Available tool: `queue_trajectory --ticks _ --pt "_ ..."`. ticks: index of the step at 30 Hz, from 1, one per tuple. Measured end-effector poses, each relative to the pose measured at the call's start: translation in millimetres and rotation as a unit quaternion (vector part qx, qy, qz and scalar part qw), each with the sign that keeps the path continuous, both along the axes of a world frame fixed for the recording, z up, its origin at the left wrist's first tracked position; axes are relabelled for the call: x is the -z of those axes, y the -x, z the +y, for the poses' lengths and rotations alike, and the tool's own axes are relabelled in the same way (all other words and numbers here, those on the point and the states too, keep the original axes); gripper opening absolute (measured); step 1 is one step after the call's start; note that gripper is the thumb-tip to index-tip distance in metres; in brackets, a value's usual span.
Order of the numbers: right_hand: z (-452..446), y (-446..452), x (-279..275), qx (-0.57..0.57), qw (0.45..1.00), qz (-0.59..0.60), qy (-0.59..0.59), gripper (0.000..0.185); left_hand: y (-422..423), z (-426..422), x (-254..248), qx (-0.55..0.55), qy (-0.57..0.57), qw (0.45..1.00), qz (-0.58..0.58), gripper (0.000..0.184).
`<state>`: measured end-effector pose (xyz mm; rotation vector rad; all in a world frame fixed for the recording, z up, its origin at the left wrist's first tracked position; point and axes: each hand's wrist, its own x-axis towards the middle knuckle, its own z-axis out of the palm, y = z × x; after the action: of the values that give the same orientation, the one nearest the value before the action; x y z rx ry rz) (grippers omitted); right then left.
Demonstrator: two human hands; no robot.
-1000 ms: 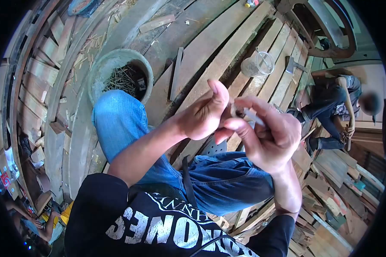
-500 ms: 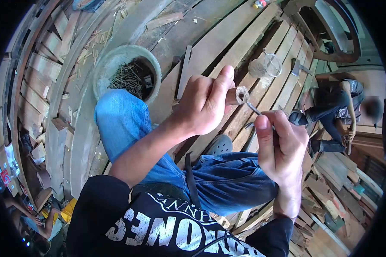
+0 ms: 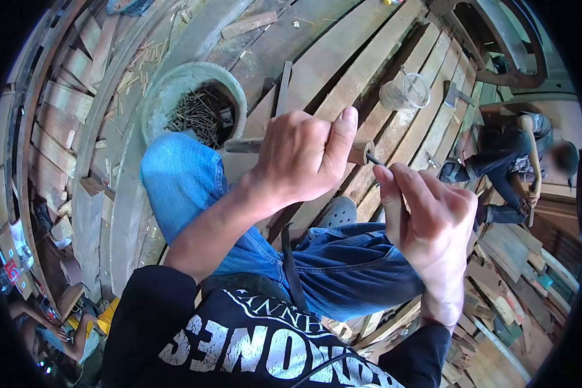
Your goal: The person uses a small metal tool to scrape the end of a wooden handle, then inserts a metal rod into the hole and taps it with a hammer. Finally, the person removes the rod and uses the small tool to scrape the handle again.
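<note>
My left hand [image 3: 297, 155] is closed around a wooden handle [image 3: 361, 153] with a hole in its end. A flat, dull bar [image 3: 242, 145] sticks out on the other side of that fist, in line with the handle. Between the thumb and fingers of my right hand [image 3: 433, 216] is a thin dark metal rod [image 3: 375, 159]. Its far tip meets the holed end of the handle; how deep it sits inside I cannot tell. The rod's near end is hidden by my fingers.
A round tub [image 3: 150, 107] full of nails stands beside my left knee. A clear plastic cup [image 3: 404, 92] and an axe [image 3: 456, 96] rest on the planks. Another person [image 3: 514, 155] sits at the right. Wood scraps [image 3: 498, 284] are piled below.
The handle has turned sideways, showing the bar left of my fist. The rod's tip has moved into the hole area, and my right hand has shifted slightly right and down.
</note>
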<state>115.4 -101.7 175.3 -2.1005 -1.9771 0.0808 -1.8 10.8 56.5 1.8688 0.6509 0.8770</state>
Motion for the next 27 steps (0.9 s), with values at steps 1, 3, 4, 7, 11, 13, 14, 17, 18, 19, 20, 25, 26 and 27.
queue_trajectory --ticks 1,3,4,7,11,13,14,17,18,19,20,25,26,27 --pt "0.4 -1.0 1.0 0.002 1.000 0.001 0.000 0.008 -0.1 -0.4 1.6 -0.008 -0.016 1.000 0.015 0.056" --pt "1.8 -4.8 3.4 -0.016 0.999 -0.020 0.028 0.008 -0.2 -1.3 5.9 -0.014 -0.033 0.999 0.032 0.057" --pt "2.7 -8.2 11.1 -0.034 0.999 -0.026 -0.007 0.029 -0.7 -2.5 9.2 -0.015 -0.029 0.999 0.031 0.057" --pt "2.4 -10.2 27.7 -0.004 0.999 0.000 -0.054 0.025 -4.5 -5.1 8.5 -0.013 0.029 0.999 0.016 0.058" --pt "7.6 -30.9 24.5 -0.009 0.973 0.005 -0.232 0.011 -4.9 -12.6 4.0 0.085 0.090 0.991 0.059 0.060" --pt "12.2 -63.0 -18.2 0.250 0.900 -0.080 -0.347 0.016 -5.7 -38.9 17.3 0.152 0.035 0.987 0.037 0.060" --pt "18.6 -53.8 -9.3 0.192 0.894 -0.111 -0.390 0.019 -6.7 -37.7 21.7 0.158 0.128 0.979 0.030 0.059" --pt "8.7 -18.6 5.6 0.050 0.984 0.114 -0.127 0.015 -3.4 -18.3 10.5 0.157 0.405 0.897 -0.078 0.058" --pt "7.3 -14.1 7.2 0.023 0.988 0.111 -0.109 0.015 1.6 -7.8 3.3 0.178 0.437 0.878 -0.083 0.058" --pt "5.8 -10.0 8.2 -0.003 0.990 0.111 -0.087 0.016 7.6 -0.6 -5.8 0.197 0.472 0.855 -0.086 0.057" --pt "6.7 -7.4 8.4 0.002 0.991 0.100 -0.091 0.021 10.7 2.4 -12.2 0.185 0.500 0.843 -0.074 0.057" --pt "3.9 1.3 2.7 -0.013 0.998 0.043 -0.041 0.022 15.2 6.4 -12.8 0.239 0.454 0.855 -0.073 0.058" --pt "3.0 2.6 4.2 -0.009 0.997 0.045 -0.056 0.023 17.2 8.1 -13.0 0.257 0.442 0.857 -0.069 0.053" --pt "2.1 3.6 4.5 -0.005 0.996 0.047 -0.070 0.023 18.8 8.4 -13.0 0.274 0.431 0.857 -0.064 0.047"
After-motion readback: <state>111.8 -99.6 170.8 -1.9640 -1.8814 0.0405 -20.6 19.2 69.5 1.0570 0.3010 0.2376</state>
